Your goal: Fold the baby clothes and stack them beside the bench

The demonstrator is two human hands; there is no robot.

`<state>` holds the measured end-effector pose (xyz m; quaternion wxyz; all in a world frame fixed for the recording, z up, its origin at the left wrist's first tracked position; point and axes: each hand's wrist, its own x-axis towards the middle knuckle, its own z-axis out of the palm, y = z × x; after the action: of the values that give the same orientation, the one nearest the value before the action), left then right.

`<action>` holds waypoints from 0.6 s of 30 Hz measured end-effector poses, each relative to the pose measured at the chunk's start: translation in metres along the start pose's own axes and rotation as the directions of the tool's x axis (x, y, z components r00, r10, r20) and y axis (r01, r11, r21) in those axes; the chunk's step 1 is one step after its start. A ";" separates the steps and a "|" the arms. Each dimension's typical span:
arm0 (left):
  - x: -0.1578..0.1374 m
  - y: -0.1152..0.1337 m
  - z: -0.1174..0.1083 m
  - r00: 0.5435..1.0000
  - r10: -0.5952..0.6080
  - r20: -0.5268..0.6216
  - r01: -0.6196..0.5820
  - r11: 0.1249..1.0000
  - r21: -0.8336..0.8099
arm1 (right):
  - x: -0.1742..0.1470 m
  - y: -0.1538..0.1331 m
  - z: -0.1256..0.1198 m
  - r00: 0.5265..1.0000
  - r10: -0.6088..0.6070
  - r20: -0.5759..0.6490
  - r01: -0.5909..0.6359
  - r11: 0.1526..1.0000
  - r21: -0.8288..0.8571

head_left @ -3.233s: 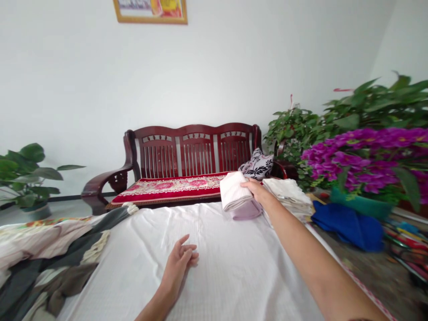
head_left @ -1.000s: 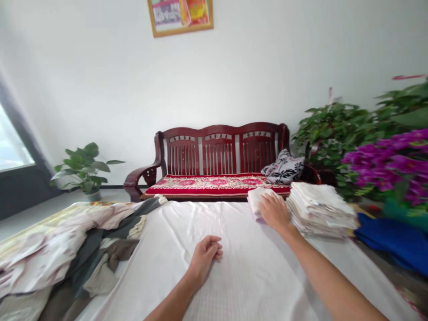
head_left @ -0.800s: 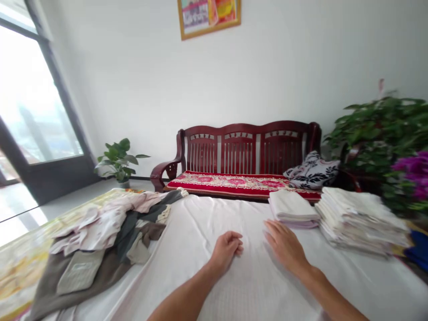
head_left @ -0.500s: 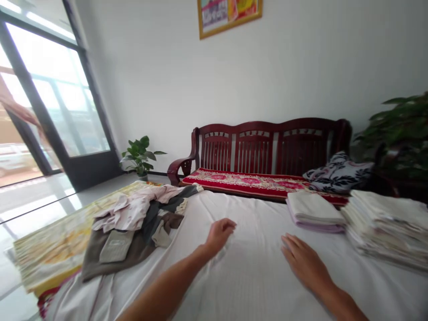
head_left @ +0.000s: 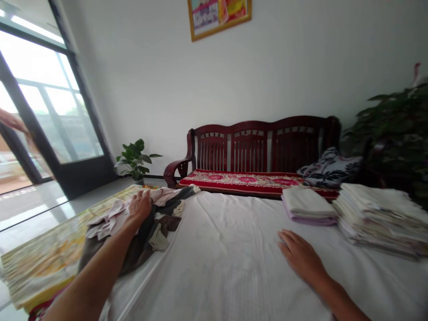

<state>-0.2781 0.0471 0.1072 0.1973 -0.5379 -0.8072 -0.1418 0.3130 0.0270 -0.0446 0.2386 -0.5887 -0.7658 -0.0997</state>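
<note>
I have the pink garment at ten o'clock, under my left hand, grip unclear. My right hand, fingers extended, holds nothing.

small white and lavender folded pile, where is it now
In the head view, the small folded pile is at the right on the white sheet, just left of the taller stack and beyond the right hand.
</note>
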 end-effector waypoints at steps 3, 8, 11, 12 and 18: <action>0.004 -0.012 0.008 0.995 0.019 0.094 -0.024 0.998 0.062 | -0.001 -0.008 -0.008 0.999 0.032 0.029 -0.032 0.999 0.005; 0.017 -0.021 0.019 0.986 0.043 0.160 -0.074 0.978 0.195 | 0.000 -0.021 -0.024 0.993 0.083 0.081 -0.086 0.996 0.030; 0.020 -0.025 0.021 0.995 0.033 0.097 -0.046 0.989 0.140 | -0.001 -0.025 -0.029 0.992 0.091 0.092 -0.093 0.995 0.026; 0.021 -0.027 0.020 0.997 0.029 0.074 -0.036 0.994 0.103 | -0.001 -0.026 -0.030 0.992 0.087 0.094 -0.089 0.996 0.025; 0.035 -0.037 0.009 0.997 -0.075 -0.014 0.066 0.946 -0.318 | -0.001 -0.028 -0.030 0.990 0.097 0.105 -0.099 0.995 0.018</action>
<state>-0.3259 0.0653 0.1147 0.1138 -0.5315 -0.7900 -0.2837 0.2947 0.0048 -0.0153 0.2096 -0.6274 -0.7484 -0.0483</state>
